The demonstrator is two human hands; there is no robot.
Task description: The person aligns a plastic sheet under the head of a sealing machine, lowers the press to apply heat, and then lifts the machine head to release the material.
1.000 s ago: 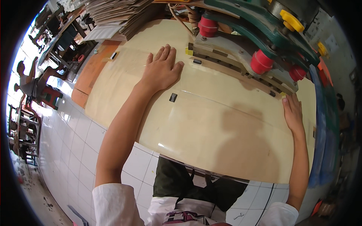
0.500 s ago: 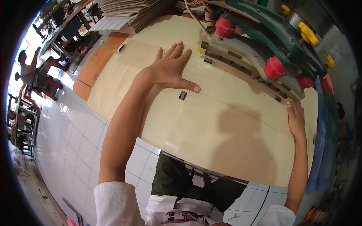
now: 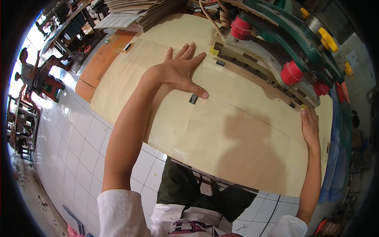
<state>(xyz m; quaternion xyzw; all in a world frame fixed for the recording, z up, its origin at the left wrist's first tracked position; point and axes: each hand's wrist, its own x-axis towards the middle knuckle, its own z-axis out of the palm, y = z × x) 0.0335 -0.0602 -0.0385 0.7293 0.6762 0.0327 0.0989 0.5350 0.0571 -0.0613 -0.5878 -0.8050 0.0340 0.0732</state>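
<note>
Cream bench [image 3: 114, 89], thin see-through sheet [image 3: 209, 138] along its front edge, two hands at work.
Left hand [image 3: 179, 73] lies palm down with fingers spread, thumb tip just beside a small black block [image 3: 193, 98]; right hand [image 3: 311, 124] is near the bench's right edge, next to a yellow tab [image 3: 303, 106], fingers held together, can't tell if they pinch anything. Sheet looks to lie between the hands, its far edge a faint line from the left thumb. Green press arm [image 3: 290, 33] with red knobs [image 3: 292, 73] over the far right corner. White shirt [image 3: 197, 215] shows dark purplish print, partly cut off.
</note>
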